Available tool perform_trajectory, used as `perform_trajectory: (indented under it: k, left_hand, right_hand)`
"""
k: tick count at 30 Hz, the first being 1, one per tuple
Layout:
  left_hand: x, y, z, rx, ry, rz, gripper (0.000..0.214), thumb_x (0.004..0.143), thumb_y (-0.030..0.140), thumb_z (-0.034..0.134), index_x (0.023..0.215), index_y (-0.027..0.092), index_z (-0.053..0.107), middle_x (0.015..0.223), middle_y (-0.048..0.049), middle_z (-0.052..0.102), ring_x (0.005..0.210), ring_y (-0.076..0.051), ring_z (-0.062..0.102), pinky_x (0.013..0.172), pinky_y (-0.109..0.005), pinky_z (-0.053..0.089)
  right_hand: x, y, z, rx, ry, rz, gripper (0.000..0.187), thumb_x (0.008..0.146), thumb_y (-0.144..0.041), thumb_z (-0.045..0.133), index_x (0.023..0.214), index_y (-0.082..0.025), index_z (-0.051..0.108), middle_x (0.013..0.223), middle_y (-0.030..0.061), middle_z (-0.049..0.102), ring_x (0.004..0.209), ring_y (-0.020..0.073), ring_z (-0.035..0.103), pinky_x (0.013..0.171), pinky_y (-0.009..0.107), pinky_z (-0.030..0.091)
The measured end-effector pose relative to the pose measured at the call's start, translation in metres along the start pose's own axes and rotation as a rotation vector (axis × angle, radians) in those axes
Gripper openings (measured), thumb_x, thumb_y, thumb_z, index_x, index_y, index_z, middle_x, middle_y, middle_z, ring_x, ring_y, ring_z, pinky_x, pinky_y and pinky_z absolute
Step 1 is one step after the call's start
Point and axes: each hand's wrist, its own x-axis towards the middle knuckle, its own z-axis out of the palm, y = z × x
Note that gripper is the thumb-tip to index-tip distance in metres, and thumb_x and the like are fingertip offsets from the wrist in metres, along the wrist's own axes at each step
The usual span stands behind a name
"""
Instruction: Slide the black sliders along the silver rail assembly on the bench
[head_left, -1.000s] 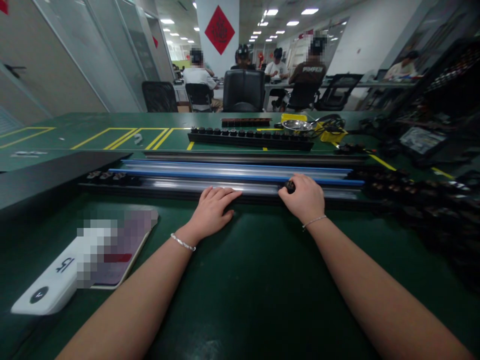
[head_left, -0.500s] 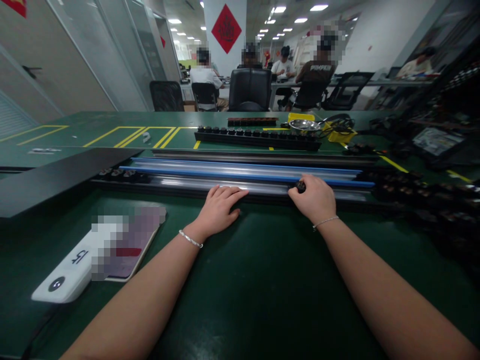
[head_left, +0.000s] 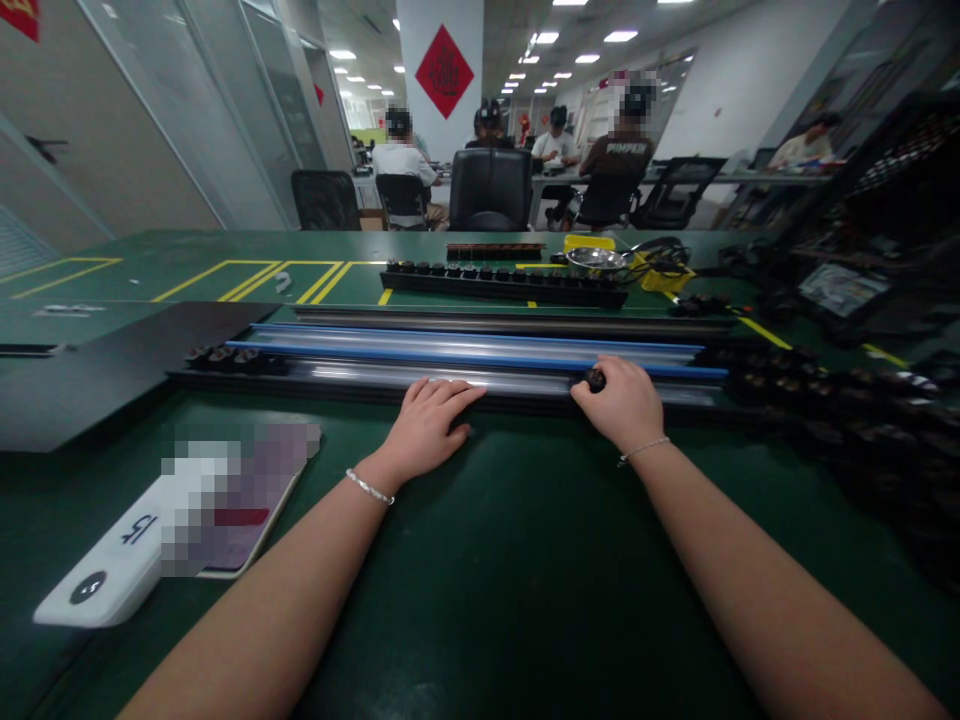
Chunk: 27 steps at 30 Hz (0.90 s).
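A long black rail [head_left: 352,372] with a shiny inner channel lies crosswise in front of me. My left hand [head_left: 429,432] rests on its near edge, fingers stretched out and holding nothing. Farther right, my right hand [head_left: 626,402] pinches a small round black part [head_left: 595,380] between thumb and fingers, at the rail's channel. The underside of that part is hidden. Several similar black parts [head_left: 225,357] sit at the rail's left end. Just behind it runs a blue-edged rail [head_left: 465,353], with a further dark rail [head_left: 495,320] beyond.
Many black parts [head_left: 847,410] are heaped at the right. A black strip with a row of parts [head_left: 502,285], a metal bowl [head_left: 595,259] and a yellow bin [head_left: 664,272] stand farther back. A grey panel [head_left: 112,370], a white device [head_left: 112,560] and a phone [head_left: 274,470] lie left.
The whole view has shifted a little, so things appear slightly lower and farther left. Both hands keep nearly the same places on the rail, the right one still on the black part.
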Motion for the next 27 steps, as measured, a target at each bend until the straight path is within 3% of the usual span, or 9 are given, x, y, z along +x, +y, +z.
perform_trajectory:
  k: [6,14,21,27]
  left_hand:
    - [0.0004,-0.0003,-0.0002,0.002,-0.012,-0.010,0.055,0.079,0.026,0.053,0.133,0.033,0.041,0.132,-0.0001,0.052,0.122,-0.021,0.043,0.109,-0.045,0.021]
    - [0.0006,0.0000,0.0004,0.005,-0.001,-0.004,0.056,0.079,0.026,0.053,0.133,0.033,0.041,0.130,0.0001,0.052,0.120,-0.021,0.044,0.108,-0.045,0.022]
    - [0.0004,0.0002,-0.0004,-0.001,-0.005,-0.006,0.055,0.080,0.027,0.052,0.133,0.034,0.040,0.130,0.0000,0.053,0.121,-0.021,0.044,0.108,-0.046,0.022]
    - [0.0005,0.0002,-0.0006,-0.004,-0.008,-0.010,0.055,0.079,0.026,0.053,0.133,0.034,0.041,0.131,0.0000,0.053,0.121,-0.020,0.044,0.108,-0.046,0.022]
  right_hand:
    - [-0.0034,-0.0009,-0.0004,-0.012,0.010,0.041,0.026,0.071,-0.032,0.051,0.086,-0.015,0.064,0.117,0.0142,0.060,0.108,0.0296,0.051,0.091,0.043,0.041]
    - [-0.0005,0.0012,-0.0020,-0.013,-0.012,0.040,0.034,0.070,-0.029,0.050,0.096,-0.011,0.063,0.110,0.0161,0.062,0.105,0.0285,0.053,0.095,0.039,0.039]
    - [-0.0065,0.0022,-0.0038,-0.050,0.010,0.082,0.030,0.072,-0.034,0.050,0.090,-0.015,0.064,0.123,0.0151,0.057,0.115,0.0313,0.047,0.093,0.046,0.039]
    - [-0.0029,0.0069,-0.0084,-0.087,-0.035,0.090,0.026,0.071,-0.033,0.048,0.085,-0.016,0.062,0.109,0.0132,0.063,0.104,0.0288,0.053,0.088,0.041,0.042]
